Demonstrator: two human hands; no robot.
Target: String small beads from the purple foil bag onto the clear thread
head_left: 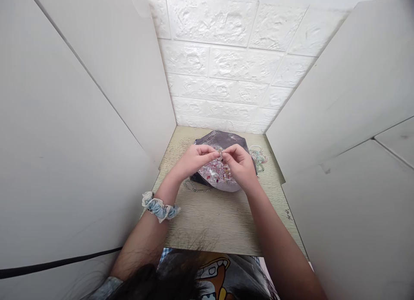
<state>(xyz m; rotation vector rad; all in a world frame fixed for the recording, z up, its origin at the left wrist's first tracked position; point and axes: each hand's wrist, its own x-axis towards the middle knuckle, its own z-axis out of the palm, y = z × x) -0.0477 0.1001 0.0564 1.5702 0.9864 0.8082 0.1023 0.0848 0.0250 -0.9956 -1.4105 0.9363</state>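
Note:
My left hand (202, 156) is closed in a pinch, its thumb and finger tips meeting those of my right hand. Something tiny shows between the tips, too small to make out. My right hand (239, 165) pinches from the other side, also closed. Both hover above a dark grey bag or sheet (223, 138) spread on the table. On it lies a heap of small pink, clear and red beads (211, 172), partly covered by my hands. A string of pale beads (196, 188) rests by the near left edge of the bag.
Several strung beads (258, 156) in pale green and pink lie right of the bag. Small shiny bits (287, 214) sit near the right edge of the wooden table (213, 218). Light panels (97, 97) flank both sides, with a white brick wall (223, 62) behind.

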